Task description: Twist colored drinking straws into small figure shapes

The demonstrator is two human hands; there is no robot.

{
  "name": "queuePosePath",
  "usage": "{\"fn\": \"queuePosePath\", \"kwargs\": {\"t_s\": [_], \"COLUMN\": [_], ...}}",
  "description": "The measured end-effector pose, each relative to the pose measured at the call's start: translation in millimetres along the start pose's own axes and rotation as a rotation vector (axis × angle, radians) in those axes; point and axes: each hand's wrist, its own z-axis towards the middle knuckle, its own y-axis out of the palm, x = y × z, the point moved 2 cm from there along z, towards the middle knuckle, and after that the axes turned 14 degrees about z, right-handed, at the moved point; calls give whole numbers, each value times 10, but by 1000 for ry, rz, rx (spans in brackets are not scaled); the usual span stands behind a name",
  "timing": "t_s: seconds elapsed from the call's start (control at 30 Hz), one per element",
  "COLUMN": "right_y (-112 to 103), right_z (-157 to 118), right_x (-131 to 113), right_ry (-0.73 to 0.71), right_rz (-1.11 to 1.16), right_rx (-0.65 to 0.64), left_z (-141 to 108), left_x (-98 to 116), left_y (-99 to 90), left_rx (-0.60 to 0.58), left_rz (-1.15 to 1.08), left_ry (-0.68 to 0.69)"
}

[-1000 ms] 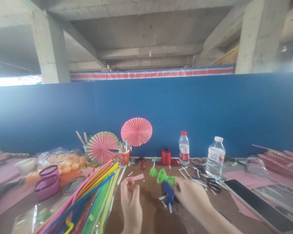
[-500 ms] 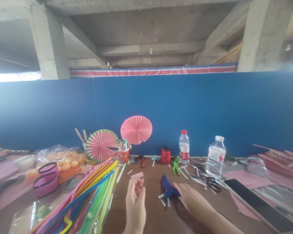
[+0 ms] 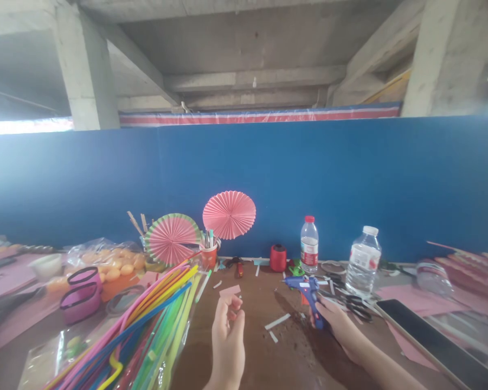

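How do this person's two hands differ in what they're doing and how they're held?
The right hand grips a blue glue gun, while the left hand shows nothing held. The left hand's fingers curl loosely with the thumb apart, whereas the right hand's wrap around the handle. Both are bare.

Blue glue gun (image 3: 299, 283) lifted from the tabletop (image 3: 264, 363)
It is now gripped by the right hand (image 3: 336, 319); the green figure (image 3: 296, 267), held earlier, has been set down beside the red-capped bottle (image 3: 309, 250).
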Motion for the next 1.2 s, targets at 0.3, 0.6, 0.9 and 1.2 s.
{"fn": "queuePosePath", "kwargs": {"t_s": [0.3,0.6,0.9,1.2], "right_y": [71,81,39,98], "right_z": [10,232,262,193], "right_x": [-40,117,28,-52], "right_ry": [203,184,-14,-5], "right_rz": [359,166,-199,-386], "right_rx": [61,64,13,-3], "left_z": [-17,-6,-21,-33], "left_x": [12,-24,-18,-52], "left_y": [11,11,0,14], "left_rx": [-21,-6,-22,-54], "left_rz": [-7,5,19,73], "left_ry": [-9,-5,9,28]}}
